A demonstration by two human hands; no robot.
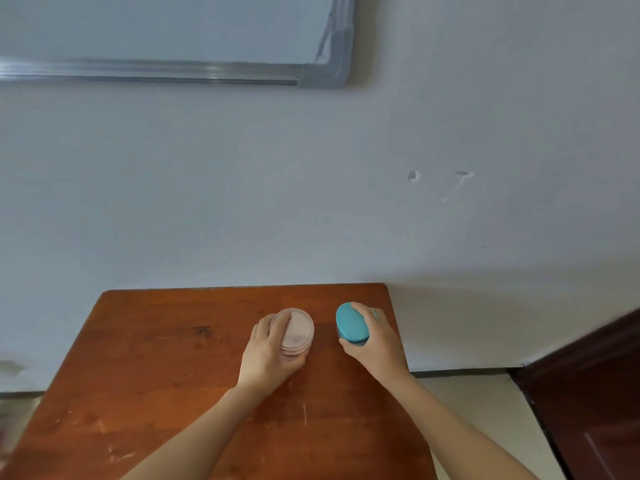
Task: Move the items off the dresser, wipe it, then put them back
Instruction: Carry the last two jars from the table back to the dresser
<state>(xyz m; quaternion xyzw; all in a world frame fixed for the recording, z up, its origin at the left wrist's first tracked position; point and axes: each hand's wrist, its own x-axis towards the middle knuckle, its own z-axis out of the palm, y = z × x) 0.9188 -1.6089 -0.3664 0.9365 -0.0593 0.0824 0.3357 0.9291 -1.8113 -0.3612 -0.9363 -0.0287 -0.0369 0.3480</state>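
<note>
Clearing or restocking the reddish-brown wooden dresser (156, 358): cannot tell which.
The left hand's (268, 355) fingers (280, 323) wrap the pale pink round jar (299, 329), the right hand's (375, 344) the teal-lidded round jar (350, 323).

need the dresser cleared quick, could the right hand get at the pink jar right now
Probably not as things stand: the right hand grips the teal jar, and the left hand is wrapped round the pink jar, covering its near side.
</note>
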